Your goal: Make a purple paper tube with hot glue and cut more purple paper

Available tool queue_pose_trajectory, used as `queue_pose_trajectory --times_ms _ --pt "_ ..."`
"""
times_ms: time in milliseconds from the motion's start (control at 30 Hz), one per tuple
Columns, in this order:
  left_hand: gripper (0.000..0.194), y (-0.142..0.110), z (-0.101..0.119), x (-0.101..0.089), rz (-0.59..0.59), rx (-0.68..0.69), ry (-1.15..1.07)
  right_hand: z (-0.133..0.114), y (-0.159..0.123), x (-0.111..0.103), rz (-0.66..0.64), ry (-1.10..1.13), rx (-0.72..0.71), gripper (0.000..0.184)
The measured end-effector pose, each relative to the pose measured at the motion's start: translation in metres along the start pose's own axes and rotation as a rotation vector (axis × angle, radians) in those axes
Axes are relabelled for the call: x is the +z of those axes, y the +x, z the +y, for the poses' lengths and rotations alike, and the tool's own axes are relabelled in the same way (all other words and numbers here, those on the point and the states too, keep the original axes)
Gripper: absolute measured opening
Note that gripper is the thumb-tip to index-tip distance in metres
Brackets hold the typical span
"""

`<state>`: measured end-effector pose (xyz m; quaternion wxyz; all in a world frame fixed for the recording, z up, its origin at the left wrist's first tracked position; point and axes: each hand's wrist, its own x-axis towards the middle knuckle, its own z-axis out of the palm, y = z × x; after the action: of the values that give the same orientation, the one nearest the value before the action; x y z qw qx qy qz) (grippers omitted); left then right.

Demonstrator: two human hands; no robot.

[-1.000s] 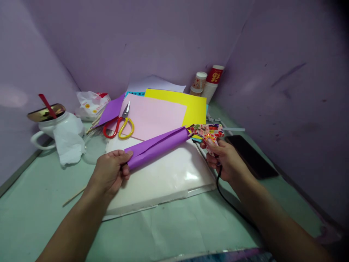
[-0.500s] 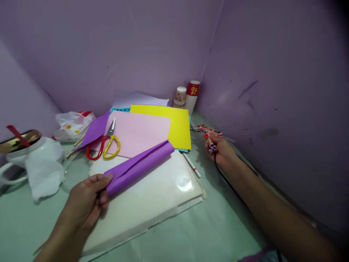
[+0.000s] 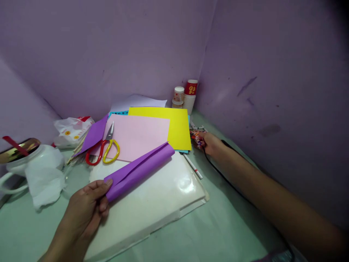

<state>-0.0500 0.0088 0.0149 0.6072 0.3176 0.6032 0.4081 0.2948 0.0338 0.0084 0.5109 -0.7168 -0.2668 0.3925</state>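
My left hand [image 3: 88, 200] pinches the lower left end of a rolled purple paper sheet [image 3: 144, 171] between thumb and fingers. The roll lies slantwise above a white, glossy book-like block [image 3: 163, 196], its long edge overlapping loosely. My right hand [image 3: 209, 142] is closed around a colourful patterned tool [image 3: 196, 137] with a black cord [image 3: 218, 171]; its kind is hard to make out. That hand is at the right edge of the yellow sheet [image 3: 178, 127]. Scissors [image 3: 106, 145] with one red and one yellow handle rest on a pink sheet [image 3: 141, 134].
Paper cups [image 3: 191, 96] stand stacked in the wall corner. A white pen-like stick [image 3: 194, 167] lies right of the block. At left are a white mug [image 3: 16, 167] with a tissue [image 3: 45, 185] and a plastic packet [image 3: 73, 131]. Purple walls [image 3: 261, 109] bound the green table [image 3: 169, 240].
My right hand has moved left with the patterned tool, closer to the yellow sheet. My left hand keeps hold of the purple roll. The view has shifted slightly.
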Motion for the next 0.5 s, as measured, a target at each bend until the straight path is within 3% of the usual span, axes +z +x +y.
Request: queue_pose_trajectory --times_ms 167,500 --pt "0.035 0.0 0.001 0.001 0.007 -0.012 0.008 0.003 -0.01 -0.004 -0.008 -0.238 0.043 0.031" --pt "0.031 0.0 0.002 -0.001 -0.02 -0.017 0.014 0.017 -0.009 -0.003 0.093 -0.943 -0.156 0.027"
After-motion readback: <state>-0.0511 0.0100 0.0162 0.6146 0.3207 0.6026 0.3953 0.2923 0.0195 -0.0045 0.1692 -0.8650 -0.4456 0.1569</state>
